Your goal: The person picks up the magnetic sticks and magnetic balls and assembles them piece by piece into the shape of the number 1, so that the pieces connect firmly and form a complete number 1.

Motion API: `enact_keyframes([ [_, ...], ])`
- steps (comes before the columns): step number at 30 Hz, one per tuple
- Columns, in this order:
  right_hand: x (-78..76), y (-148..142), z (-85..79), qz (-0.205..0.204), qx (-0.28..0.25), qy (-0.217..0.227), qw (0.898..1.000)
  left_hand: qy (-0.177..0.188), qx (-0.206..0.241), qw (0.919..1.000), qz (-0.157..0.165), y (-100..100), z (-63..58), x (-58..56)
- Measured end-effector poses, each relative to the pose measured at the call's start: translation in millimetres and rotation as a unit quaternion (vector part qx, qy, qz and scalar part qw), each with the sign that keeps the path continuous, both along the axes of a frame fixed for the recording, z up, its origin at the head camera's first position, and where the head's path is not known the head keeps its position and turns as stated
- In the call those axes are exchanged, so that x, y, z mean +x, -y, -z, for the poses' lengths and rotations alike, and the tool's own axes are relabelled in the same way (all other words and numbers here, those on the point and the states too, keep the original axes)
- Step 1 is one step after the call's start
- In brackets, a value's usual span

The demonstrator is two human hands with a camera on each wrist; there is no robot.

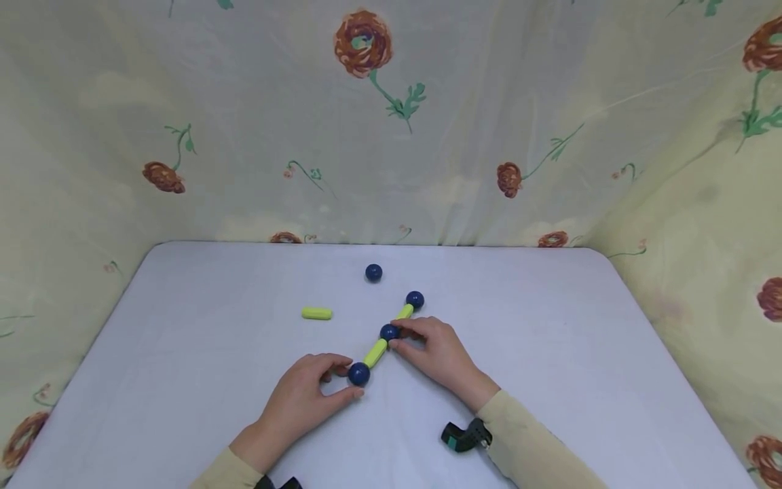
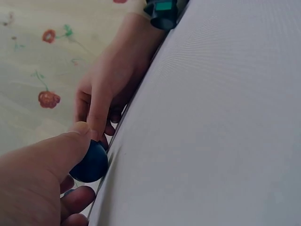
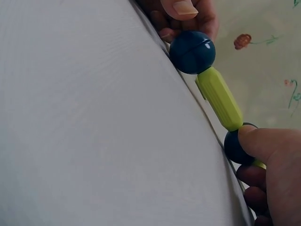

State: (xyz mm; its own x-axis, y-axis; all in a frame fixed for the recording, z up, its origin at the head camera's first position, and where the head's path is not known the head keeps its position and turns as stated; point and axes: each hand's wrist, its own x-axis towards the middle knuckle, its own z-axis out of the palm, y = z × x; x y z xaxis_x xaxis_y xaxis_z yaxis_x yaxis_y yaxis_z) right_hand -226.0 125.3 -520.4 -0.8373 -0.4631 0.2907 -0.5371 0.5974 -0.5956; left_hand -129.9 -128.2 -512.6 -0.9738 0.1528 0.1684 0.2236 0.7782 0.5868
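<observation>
Three dark blue balls and two lime-green rods form a straight chain lying slantwise on the white table. At its near end, my left hand (image 1: 305,394) has thumb and fingers around a blue ball (image 1: 359,374). The thumb also lies against that ball (image 2: 90,162) in the left wrist view. My right hand (image 1: 441,350) pinches the middle ball (image 1: 389,332) between thumb and fingers. One green rod (image 3: 220,99) joins these two balls. Beyond the right fingers, the second rod (image 1: 405,312), partly hidden, leads to the far ball (image 1: 415,299).
A loose blue ball (image 1: 374,273) sits toward the back of the white-covered table (image 1: 550,326). Left of the chain lies a loose green rod (image 1: 316,313). Flowered cloth (image 1: 244,136) hangs behind the table and along its sides.
</observation>
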Motion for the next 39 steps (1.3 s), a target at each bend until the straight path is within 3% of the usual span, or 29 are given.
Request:
enact_keyframes([
  [10,-6.8,-1,-1.2,0.003,0.000,-0.015,1.000,0.004,0.021,0.9998,-0.003,1,-0.1,-1.3],
  [17,-9.9,-1,-2.1,0.015,-0.009,0.001,1.000,0.091,0.095,0.9911,-0.022,8,-9.1,-11.4],
  [20,-10.9,-2,-2.0,0.021,-0.020,0.005,1.000,0.104,0.116,0.9869,-0.039,13,-15.3,-19.6],
  [29,-11.3,0,0.5,0.017,-0.027,0.028,0.999,0.022,0.092,0.9910,-0.094,42,-19.8,-49.6],
  [39,-11.4,-1,-2.0,0.035,-0.009,0.034,0.999,0.012,0.085,0.9906,-0.107,59,-5.7,-70.1],
])
